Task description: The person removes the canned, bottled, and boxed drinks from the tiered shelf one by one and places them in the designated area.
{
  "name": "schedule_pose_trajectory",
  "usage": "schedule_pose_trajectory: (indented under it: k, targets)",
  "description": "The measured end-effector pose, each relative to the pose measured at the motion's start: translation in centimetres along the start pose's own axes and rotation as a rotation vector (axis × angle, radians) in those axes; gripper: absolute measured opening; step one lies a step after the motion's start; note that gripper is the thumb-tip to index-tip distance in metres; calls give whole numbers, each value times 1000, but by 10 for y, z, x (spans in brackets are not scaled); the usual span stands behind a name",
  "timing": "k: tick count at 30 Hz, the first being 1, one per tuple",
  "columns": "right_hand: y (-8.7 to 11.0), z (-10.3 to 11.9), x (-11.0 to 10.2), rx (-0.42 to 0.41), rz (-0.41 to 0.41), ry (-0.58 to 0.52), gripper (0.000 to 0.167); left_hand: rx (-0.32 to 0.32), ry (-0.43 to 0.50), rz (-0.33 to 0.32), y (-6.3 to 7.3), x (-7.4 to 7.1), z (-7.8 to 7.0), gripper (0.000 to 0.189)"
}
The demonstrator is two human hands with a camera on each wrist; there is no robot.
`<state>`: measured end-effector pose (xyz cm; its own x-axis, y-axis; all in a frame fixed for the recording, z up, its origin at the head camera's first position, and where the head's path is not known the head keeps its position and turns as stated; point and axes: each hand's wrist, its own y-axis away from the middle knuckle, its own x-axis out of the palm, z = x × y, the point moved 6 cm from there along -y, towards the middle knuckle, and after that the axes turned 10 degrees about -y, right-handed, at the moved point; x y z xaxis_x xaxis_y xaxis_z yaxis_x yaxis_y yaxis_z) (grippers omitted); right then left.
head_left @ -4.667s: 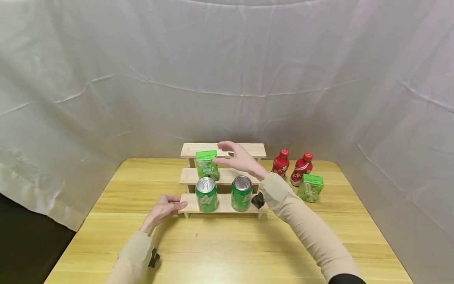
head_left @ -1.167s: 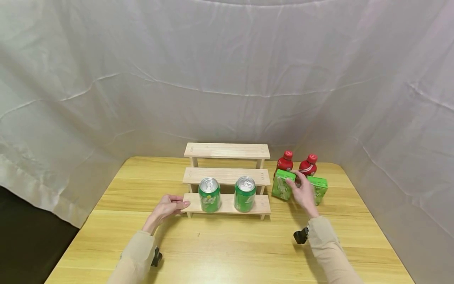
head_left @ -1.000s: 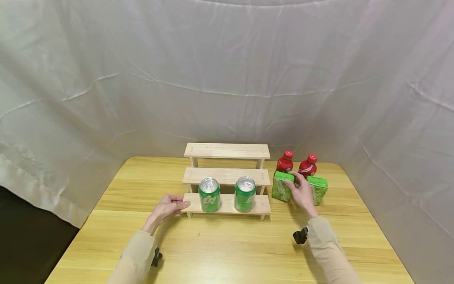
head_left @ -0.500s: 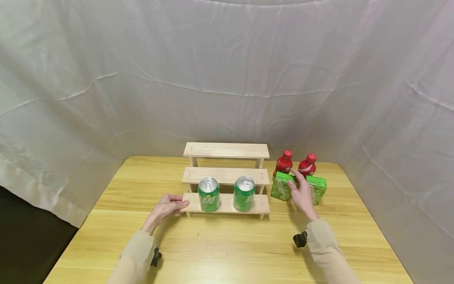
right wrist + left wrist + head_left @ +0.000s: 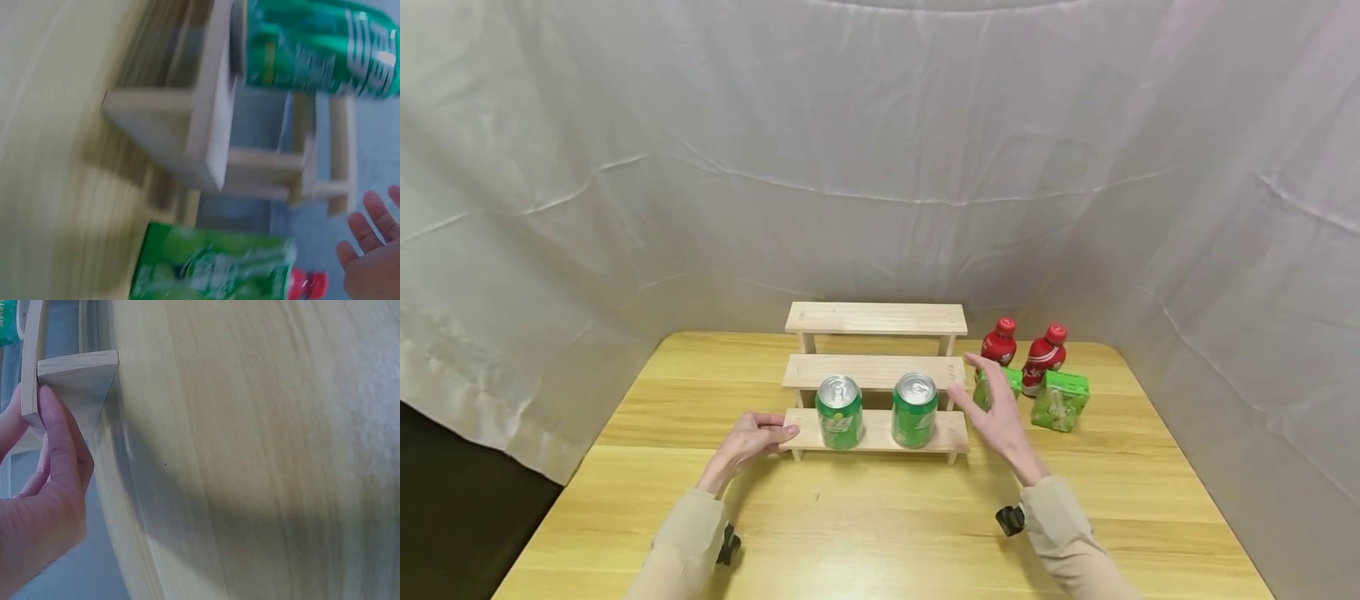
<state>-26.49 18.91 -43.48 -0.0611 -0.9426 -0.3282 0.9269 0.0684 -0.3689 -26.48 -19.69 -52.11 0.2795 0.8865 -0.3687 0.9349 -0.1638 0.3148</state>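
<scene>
My left hand [image 5: 747,442] pinches the left end of the lowest board of a three-tier wooden display rack [image 5: 872,369]; the left wrist view shows thumb above and fingers beneath the board [image 5: 31,362]. Two green soda cans stand upright on that tier, a left can [image 5: 840,417] and a right can [image 5: 914,412]. My right hand [image 5: 1002,423] is in the air right of the right can, thumb and fingers spread, holding nothing. It partly covers a green juice box [image 5: 1011,379] on the table; the right wrist view shows this box [image 5: 212,265] upright beside the rack.
A second green juice box [image 5: 1062,402] stands to the right on the wooden table [image 5: 880,533]. Behind the boxes are two red bottles, one left [image 5: 999,343] and one right [image 5: 1046,357]. A pale curtain [image 5: 880,167] hangs behind and at both sides.
A juice box first on the rack's middle tier now stands on the table before the left bottle. My right hand has let it go and moved left. My left hand keeps its hold.
</scene>
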Motion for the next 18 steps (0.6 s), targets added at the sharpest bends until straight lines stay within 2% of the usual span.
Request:
schedule_pose_trajectory:
  k: [8,13,18]
  targets:
    - [1,17,33,39,115,-30,81,0,12,6,-1,1,0,56]
    - [1,17,46,82,138,-12,87,-13,33,5,-1,2,1,56]
    - [0,19,52,81,143,-21,85,-11,35,7,-2,3,1,55]
